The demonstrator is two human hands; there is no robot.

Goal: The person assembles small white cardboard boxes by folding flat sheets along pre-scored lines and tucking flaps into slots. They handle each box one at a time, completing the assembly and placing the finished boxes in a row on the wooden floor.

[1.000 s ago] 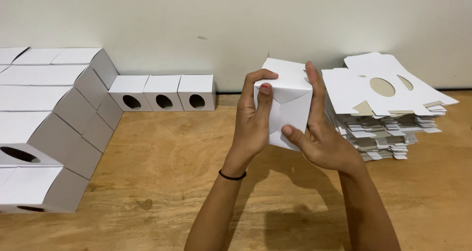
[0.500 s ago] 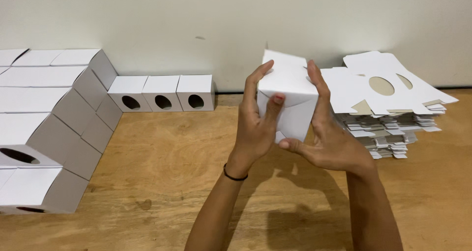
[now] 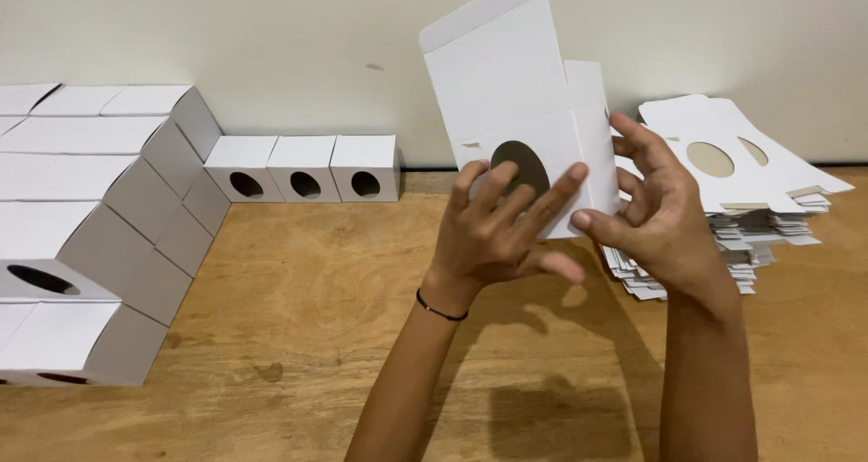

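Mid-fold: left hand [image 3: 493,236] and right hand [image 3: 665,218] pinch white carton [image 3: 520,109], top flap open; judging next, tuck flap shut.

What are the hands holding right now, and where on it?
Both hands, left hand and right hand, hold a white cardboard box with an oval cut-out by its lower end.
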